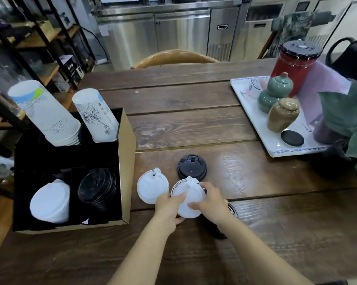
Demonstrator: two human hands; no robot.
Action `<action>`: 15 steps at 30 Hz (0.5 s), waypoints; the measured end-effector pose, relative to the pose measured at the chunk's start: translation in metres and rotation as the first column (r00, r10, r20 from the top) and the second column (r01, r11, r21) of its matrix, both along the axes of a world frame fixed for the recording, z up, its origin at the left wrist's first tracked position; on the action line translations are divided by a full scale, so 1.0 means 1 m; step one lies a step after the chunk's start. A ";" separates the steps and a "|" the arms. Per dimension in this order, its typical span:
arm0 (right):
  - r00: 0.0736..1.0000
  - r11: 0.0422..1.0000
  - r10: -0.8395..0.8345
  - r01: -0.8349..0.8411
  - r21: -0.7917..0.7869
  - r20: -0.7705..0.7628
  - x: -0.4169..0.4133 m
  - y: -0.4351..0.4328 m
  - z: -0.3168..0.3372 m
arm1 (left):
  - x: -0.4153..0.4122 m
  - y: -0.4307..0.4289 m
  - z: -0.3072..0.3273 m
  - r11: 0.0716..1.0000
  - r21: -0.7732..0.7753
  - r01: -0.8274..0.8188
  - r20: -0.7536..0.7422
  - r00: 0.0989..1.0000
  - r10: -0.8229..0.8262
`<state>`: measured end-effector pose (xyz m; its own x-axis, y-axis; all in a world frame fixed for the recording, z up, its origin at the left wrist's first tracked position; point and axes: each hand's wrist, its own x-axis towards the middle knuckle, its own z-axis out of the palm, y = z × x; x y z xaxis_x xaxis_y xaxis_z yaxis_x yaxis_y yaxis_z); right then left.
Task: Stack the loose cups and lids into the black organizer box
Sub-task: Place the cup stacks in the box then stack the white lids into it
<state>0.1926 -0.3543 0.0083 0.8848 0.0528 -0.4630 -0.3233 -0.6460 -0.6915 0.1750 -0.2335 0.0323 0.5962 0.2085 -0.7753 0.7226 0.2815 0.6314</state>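
Both hands hold one white lid just above the wooden table: my left hand grips its left edge, my right hand its right edge. A second white lid lies flat to the left, touching my left fingers. A black lid lies just beyond. Another black lid is mostly hidden under my right wrist. The black organizer box stands at the left, holding two stacks of white cups, a white lid stack and a black lid stack.
A white tray at the right carries small ceramic jars, a red canister and a black coaster. A leafy plant stands at the right edge. A wooden chair back is beyond the table. Shelving is at the far left.
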 end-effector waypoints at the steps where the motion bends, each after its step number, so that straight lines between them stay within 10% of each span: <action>1: 1.000 0.995 -0.006 0.006 0.096 -0.006 -0.001 -0.001 0.001 | 0.000 0.002 0.002 0.998 -0.062 -0.025 -0.011 1.000 0.025; 15: 1.000 0.778 -0.017 0.027 0.628 -0.022 0.010 -0.019 0.027 | -0.003 0.029 0.010 0.886 -0.459 0.062 0.152 0.988 0.010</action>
